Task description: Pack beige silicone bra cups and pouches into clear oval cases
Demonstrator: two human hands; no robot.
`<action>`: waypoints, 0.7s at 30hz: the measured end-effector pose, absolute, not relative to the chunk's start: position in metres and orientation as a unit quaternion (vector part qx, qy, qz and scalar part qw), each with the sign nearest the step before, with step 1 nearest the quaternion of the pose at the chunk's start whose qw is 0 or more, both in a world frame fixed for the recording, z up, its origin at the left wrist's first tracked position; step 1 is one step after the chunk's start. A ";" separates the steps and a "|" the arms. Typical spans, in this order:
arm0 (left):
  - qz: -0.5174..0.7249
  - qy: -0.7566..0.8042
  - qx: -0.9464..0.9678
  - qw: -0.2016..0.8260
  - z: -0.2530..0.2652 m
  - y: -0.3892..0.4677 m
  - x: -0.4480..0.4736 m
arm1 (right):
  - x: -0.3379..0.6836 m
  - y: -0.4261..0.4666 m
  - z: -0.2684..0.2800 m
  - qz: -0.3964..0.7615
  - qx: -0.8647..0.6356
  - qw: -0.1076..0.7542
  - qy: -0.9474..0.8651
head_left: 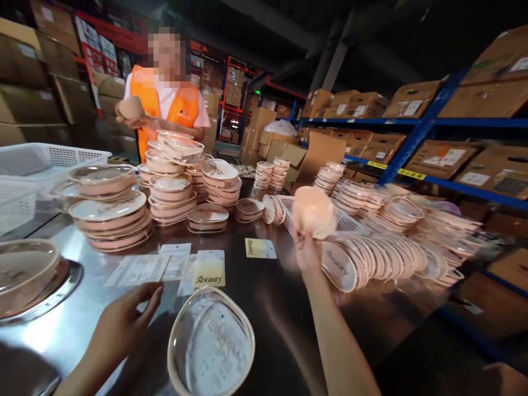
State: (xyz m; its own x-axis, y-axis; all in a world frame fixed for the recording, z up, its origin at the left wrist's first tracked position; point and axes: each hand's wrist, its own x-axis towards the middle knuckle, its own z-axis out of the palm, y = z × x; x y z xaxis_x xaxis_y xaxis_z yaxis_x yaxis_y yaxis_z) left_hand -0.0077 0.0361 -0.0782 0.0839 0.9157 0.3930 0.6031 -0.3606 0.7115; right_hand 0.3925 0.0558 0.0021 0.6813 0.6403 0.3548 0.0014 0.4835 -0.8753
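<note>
My right hand (308, 252) reaches out over the table and grips a peach-coloured bra cup (314, 212) by its lower edge, fingers under it. The cup is slightly blurred and hangs in front of a white perforated basket (350, 223). On the left, my left hand (127, 313) is above the table, thumb and fingers apart with nothing between them. Its fingertips are nearest to some clear plastic bags (140, 269) and a yellow-and-white "beauty" card (210, 268). Between my forearms, a clear oval case (214, 344) with a pale rim lies close to me.
Stacks of oval cases (111, 217) stand along the left and back. A long leaning row of cases (379, 258) fills the right side. Another card (260, 248) lies mid-table. Across the table, a person in an orange vest (185, 104) holds a similar cup (131, 108).
</note>
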 end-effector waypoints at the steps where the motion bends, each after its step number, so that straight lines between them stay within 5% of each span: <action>1: 0.398 0.531 0.733 0.149 -0.086 0.043 -0.009 | 0.406 0.059 0.005 0.199 -0.462 0.795 -0.340; 4: 0.318 0.501 0.802 0.072 -0.110 0.053 -0.007 | 0.418 0.064 0.002 0.233 -0.479 0.766 -0.360; 9: 0.211 0.485 0.842 0.104 -0.123 0.048 -0.003 | 0.360 0.065 -0.034 0.318 -0.514 0.611 -0.512; 14: 0.305 0.482 0.808 0.144 -0.109 0.049 -0.004 | 0.303 0.047 -0.051 0.329 -0.488 0.437 -0.680; 21: 0.460 0.491 0.708 0.216 -0.121 0.052 -0.014 | 0.272 0.013 -0.039 0.262 -0.341 0.323 -0.843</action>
